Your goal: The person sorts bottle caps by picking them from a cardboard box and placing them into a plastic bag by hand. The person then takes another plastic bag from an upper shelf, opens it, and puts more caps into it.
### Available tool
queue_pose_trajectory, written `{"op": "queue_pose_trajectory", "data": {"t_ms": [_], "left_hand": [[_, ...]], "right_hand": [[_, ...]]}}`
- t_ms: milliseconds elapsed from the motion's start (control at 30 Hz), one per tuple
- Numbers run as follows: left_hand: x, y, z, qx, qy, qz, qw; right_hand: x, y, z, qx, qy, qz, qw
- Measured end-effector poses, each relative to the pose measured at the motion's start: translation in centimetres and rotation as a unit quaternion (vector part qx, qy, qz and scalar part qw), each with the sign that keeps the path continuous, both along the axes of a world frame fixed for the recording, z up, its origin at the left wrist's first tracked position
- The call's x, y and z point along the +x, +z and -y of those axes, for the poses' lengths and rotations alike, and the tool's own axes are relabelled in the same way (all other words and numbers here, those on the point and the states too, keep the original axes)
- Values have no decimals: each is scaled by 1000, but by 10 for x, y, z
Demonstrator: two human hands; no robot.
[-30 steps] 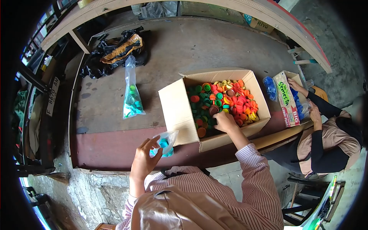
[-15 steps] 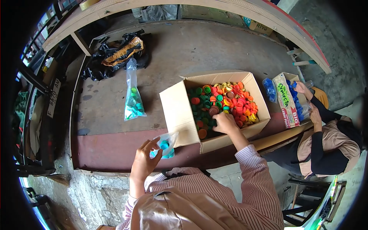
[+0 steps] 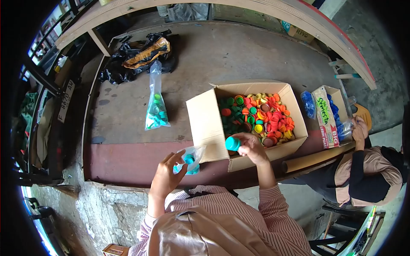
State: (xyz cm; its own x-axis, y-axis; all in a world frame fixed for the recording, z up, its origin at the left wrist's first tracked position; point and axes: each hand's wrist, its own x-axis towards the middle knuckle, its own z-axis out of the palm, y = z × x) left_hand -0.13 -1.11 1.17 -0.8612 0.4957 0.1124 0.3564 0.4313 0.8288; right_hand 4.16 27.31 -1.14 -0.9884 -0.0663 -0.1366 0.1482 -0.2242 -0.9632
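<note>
My right hand (image 3: 253,148) grips a turquoise cap (image 3: 232,144) above the near left corner of the cardboard box (image 3: 207,123). Green, red, orange, yellow and brown caps (image 3: 273,117) fill that box. My left hand (image 3: 167,172) is closed on the rim of a small clear bag (image 3: 197,154), whose mouth is open, with turquoise caps (image 3: 189,159) inside. Farther back on the table lies a taller clear bag (image 3: 156,85) holding green and turquoise caps.
A black plastic bag (image 3: 115,66) lies at the table's back left. A co-worker (image 3: 363,170) at the right has both hands by a smaller box (image 3: 325,117) of blue caps; a blue-filled bag (image 3: 308,104) lies beside it. A wooden beam (image 3: 239,3) crosses above the table.
My right hand has come out of the big box toward the small bag, now with a turquoise cap. The co-worker's hands have come together. The view has shifted slightly.
</note>
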Motion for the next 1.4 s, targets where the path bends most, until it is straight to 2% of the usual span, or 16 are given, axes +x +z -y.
{"op": "queue_pose_trajectory", "data": {"t_ms": [67, 100, 233, 433, 567, 600, 633, 700, 867, 967, 1000, 1033, 1100, 1167, 1367, 1400], "left_hand": [[0, -1, 1, 8, -5, -9, 1000], [0, -1, 1, 6, -1, -10, 1000], [1, 0, 2, 3, 3, -10, 1000], [0, -2, 5, 10, 3, -16, 1000], [1, -2, 5, 12, 5, -13, 1000], [0, -1, 5, 13, 4, -13, 1000], [0, -1, 4, 11, 3, -15, 1000], [0, 0, 3, 11, 1, -16, 1000], [0, 0, 2, 10, 0, -4, 1000], [0, 0, 4, 11, -3, -12, 1000], [0, 0, 4, 11, -4, -12, 1000], [0, -1, 4, 13, -4, -13, 1000], [0, -2, 3, 17, -7, -14, 1000], [0, -2, 3, 24, 1, -6, 1000], [0, 0, 5, 12, 9, 8, 1000], [0, 0, 5, 14, 7, 8, 1000]], "right_hand": [[-8, -1, 28, 5, 26, -59, 998], [-13, 0, 31, 139, 88, -107, 981], [-21, 21, 79, 357, 82, -174, 914], [-26, 18, 95, 513, 134, -166, 831], [-22, 18, 80, 190, 150, -105, 964], [-19, 16, 74, 97, 185, -80, 975], [-16, 13, 71, 99, 185, -79, 975], [-12, 9, 66, -137, 191, -63, 970], [-6, 7, 75, -219, 144, -74, 962], [-10, 11, 84, -97, 84, -70, 989], [-11, 16, 88, 78, 49, -123, 988], [-13, 20, 92, 251, 12, -172, 952], [-13, 14, 99, 327, 9, -190, 926], [-10, 16, 103, 481, -20, -265, 836], [-14, 29, 55, 413, -87, -162, 892], [-16, 30, 35, 467, -115, -116, 869]]}}
